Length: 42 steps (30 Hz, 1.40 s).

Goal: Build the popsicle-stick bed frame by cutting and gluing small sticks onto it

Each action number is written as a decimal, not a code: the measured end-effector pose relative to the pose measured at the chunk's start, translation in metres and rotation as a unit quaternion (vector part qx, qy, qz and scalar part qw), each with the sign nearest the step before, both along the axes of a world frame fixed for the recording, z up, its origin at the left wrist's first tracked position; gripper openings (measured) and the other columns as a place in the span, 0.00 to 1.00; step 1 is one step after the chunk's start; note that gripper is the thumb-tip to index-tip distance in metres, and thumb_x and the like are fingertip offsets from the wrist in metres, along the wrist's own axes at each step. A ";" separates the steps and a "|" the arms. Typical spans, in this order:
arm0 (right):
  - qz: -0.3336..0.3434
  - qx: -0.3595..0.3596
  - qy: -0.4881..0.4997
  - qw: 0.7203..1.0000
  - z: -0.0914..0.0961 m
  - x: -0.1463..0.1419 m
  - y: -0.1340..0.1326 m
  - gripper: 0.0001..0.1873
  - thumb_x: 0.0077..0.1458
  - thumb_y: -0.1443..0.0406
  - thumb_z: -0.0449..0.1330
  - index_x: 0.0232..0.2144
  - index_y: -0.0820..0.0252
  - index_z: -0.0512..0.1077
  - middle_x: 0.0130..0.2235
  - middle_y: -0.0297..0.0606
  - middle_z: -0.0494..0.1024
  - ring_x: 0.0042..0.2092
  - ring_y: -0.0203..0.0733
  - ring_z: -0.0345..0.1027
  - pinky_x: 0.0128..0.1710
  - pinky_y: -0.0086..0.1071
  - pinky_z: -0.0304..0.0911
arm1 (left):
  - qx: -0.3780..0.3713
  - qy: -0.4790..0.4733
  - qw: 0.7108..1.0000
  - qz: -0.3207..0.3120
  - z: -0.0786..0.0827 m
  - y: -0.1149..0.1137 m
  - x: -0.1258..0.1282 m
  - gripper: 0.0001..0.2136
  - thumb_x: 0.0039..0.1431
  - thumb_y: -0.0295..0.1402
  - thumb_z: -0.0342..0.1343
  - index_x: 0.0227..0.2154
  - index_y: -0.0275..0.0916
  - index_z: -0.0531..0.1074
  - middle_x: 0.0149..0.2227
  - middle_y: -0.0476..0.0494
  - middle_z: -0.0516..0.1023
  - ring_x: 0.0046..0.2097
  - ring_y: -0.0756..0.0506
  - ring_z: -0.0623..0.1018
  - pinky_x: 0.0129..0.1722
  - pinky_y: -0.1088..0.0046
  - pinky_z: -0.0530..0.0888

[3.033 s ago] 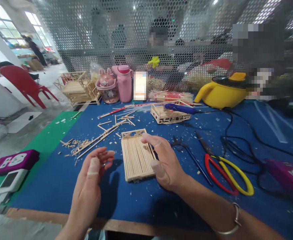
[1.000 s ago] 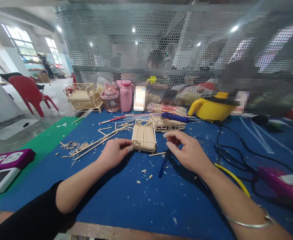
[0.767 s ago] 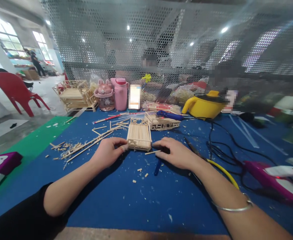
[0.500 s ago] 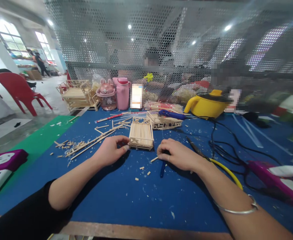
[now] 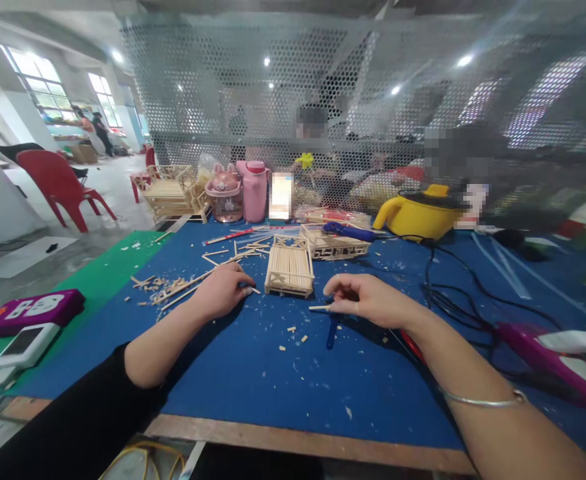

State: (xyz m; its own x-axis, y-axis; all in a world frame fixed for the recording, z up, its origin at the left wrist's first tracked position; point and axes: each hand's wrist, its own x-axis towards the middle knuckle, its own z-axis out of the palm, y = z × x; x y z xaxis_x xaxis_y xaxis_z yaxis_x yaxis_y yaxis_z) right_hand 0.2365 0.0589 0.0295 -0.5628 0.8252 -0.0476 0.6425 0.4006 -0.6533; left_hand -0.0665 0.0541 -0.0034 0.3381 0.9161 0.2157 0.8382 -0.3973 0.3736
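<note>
No readable text or labels — lit screen (image 5: 281, 197) blurred out.

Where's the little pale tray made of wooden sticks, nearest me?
In the head view, the stick tray sits centrally on the blue tabletop, between the left hand and the right hand, front-left of another wooden-stick piece.

Head view: worn, facing forward and down
Worktop (image 5: 253, 383): close, seen from above its near edge
Mesh screen (image 5: 273, 107): farther off, ahead
</note>
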 end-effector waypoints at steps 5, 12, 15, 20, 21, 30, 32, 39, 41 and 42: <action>-0.056 0.102 -0.015 0.993 -0.003 -0.003 0.003 0.16 0.51 0.56 0.57 0.40 0.58 0.72 0.32 0.34 0.75 0.33 0.38 0.66 0.35 0.31 0.61 | -0.010 0.033 0.999 0.033 0.004 -0.004 0.003 0.10 0.58 0.32 0.48 0.33 0.38 0.76 0.37 0.40 0.74 0.41 0.42 0.73 0.42 0.68 0.67; -0.278 0.192 -0.143 0.930 -0.001 0.029 -0.055 0.15 0.56 0.55 0.51 0.25 0.57 0.69 0.27 0.36 0.76 0.30 0.42 0.68 0.31 0.33 0.57 | -0.016 -0.005 0.998 0.066 0.015 -0.017 0.001 0.15 0.62 0.34 0.38 0.24 0.38 0.65 0.25 0.44 0.69 0.29 0.45 0.68 0.30 0.71 0.61; -0.294 0.180 -0.215 0.914 -0.009 0.041 -0.084 0.16 0.56 0.53 0.51 0.27 0.56 0.70 0.31 0.37 0.76 0.33 0.43 0.68 0.31 0.32 0.58 | -0.027 -0.038 0.997 0.057 0.022 -0.026 0.005 0.16 0.61 0.35 0.37 0.20 0.39 0.62 0.20 0.49 0.63 0.24 0.48 0.63 0.27 0.72 0.58; -0.284 0.235 -0.310 0.876 -0.012 0.031 -0.081 0.17 0.58 0.56 0.51 0.38 0.60 0.73 0.41 0.47 0.75 0.45 0.50 0.66 0.43 0.38 0.58 | -0.144 -0.167 0.970 -0.106 0.034 -0.048 0.047 0.19 0.63 0.41 0.35 0.24 0.38 0.65 0.21 0.52 0.65 0.24 0.51 0.65 0.25 0.76 0.62; -0.286 0.232 -0.328 0.870 -0.011 0.026 -0.074 0.15 0.57 0.58 0.52 0.36 0.61 0.74 0.40 0.49 0.75 0.45 0.52 0.66 0.44 0.39 0.58 | -0.195 -0.203 0.944 -0.171 0.034 -0.051 0.060 0.17 0.62 0.40 0.39 0.26 0.37 0.66 0.21 0.52 0.65 0.24 0.51 0.66 0.26 0.76 0.63; -0.363 0.197 -0.230 0.881 -0.014 0.023 -0.051 0.07 0.55 0.66 0.51 0.30 0.62 0.68 0.28 0.47 0.74 0.32 0.48 0.69 0.32 0.37 0.57 | -0.181 -0.282 0.911 -0.239 0.015 -0.060 0.115 0.06 0.57 0.32 0.50 0.30 0.37 0.69 0.26 0.51 0.69 0.29 0.51 0.66 0.30 0.77 0.63; -0.382 0.204 -0.160 0.887 -0.016 0.027 -0.051 0.07 0.56 0.63 0.49 0.31 0.60 0.65 0.28 0.43 0.73 0.32 0.46 0.69 0.32 0.35 0.58 | -0.180 -0.297 0.907 -0.239 0.014 -0.062 0.107 0.08 0.59 0.32 0.47 0.28 0.37 0.68 0.25 0.51 0.68 0.28 0.51 0.66 0.30 0.77 0.63; -0.445 0.241 0.091 0.858 -0.029 0.024 -0.062 0.17 0.58 0.50 0.42 0.38 0.56 0.58 0.24 0.31 0.67 0.23 0.36 0.62 0.23 0.29 0.59 | -0.164 -0.344 0.902 -0.202 0.013 -0.060 0.103 0.14 0.61 0.37 0.45 0.23 0.37 0.66 0.23 0.52 0.67 0.27 0.52 0.65 0.29 0.77 0.62; -0.453 0.197 0.162 0.854 -0.025 0.017 -0.069 0.20 0.55 0.46 0.46 0.37 0.56 0.60 0.21 0.27 0.63 0.20 0.34 0.58 0.19 0.26 0.56 | -0.207 -0.392 0.879 -0.177 0.012 -0.058 0.106 0.12 0.60 0.37 0.47 0.25 0.36 0.67 0.23 0.51 0.68 0.25 0.53 0.65 0.27 0.77 0.62; -0.454 0.156 0.209 0.852 -0.021 0.013 -0.073 0.21 0.52 0.45 0.50 0.34 0.56 0.62 0.19 0.25 0.60 0.19 0.32 0.55 0.17 0.25 0.53 | -0.230 -0.411 0.867 -0.163 0.012 -0.058 0.108 0.11 0.60 0.36 0.47 0.27 0.36 0.67 0.23 0.51 0.68 0.23 0.53 0.65 0.26 0.77 0.63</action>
